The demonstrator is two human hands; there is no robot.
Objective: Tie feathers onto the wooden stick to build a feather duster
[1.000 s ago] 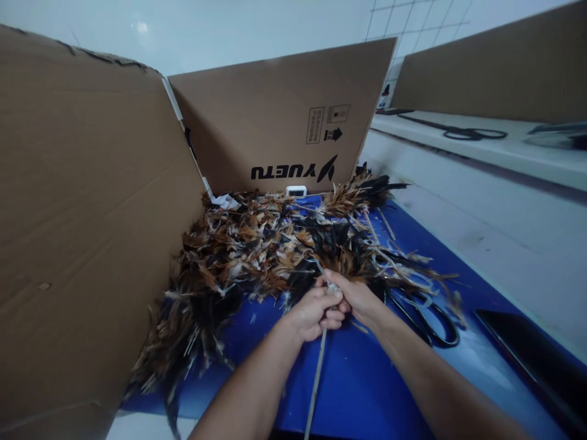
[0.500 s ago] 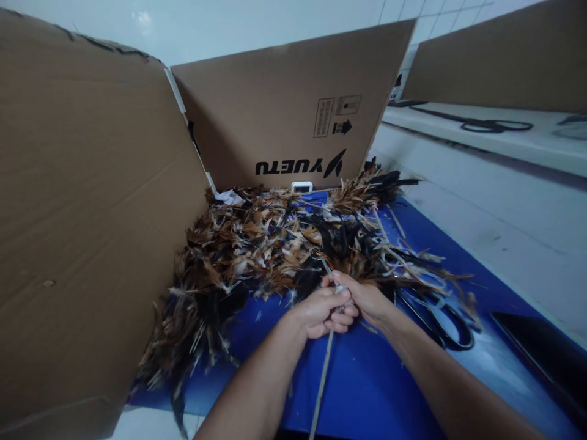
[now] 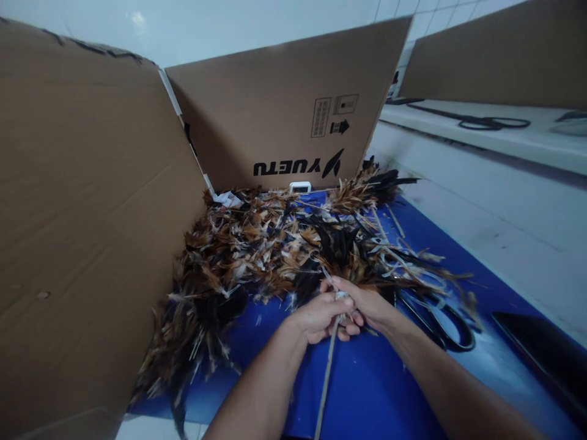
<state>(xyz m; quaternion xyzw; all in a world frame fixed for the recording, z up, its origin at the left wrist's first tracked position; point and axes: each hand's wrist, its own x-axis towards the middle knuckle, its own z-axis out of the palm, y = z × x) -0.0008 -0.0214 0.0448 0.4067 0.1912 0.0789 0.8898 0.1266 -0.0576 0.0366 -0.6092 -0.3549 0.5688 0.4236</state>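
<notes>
Close together above the blue surface (image 3: 348, 391), my left hand (image 3: 323, 315) and my right hand (image 3: 362, 302) are both closed around a thin pale stick (image 3: 326, 379). The stick runs down toward the bottom edge. A whitish wrapped part (image 3: 341, 296) shows between my fingers, and the stick's far end reaches dark feathers just beyond my hands. Brown and black feathers (image 3: 257, 244) lie in a wide heap behind and to the left.
Black-handled scissors (image 3: 461, 333) and pale strips (image 3: 426, 278) lie right of my hands, with a dark flat object (image 3: 536, 348) farther right. Cardboard panels (image 3: 238, 110) stand left and behind. A small white device (image 3: 300, 187) sits at the back. More scissors (image 3: 495, 123) rest on a ledge.
My fingers have shifted slightly around the stick, and its lower end has swung a little to the right. The camera view has moved slightly.
</notes>
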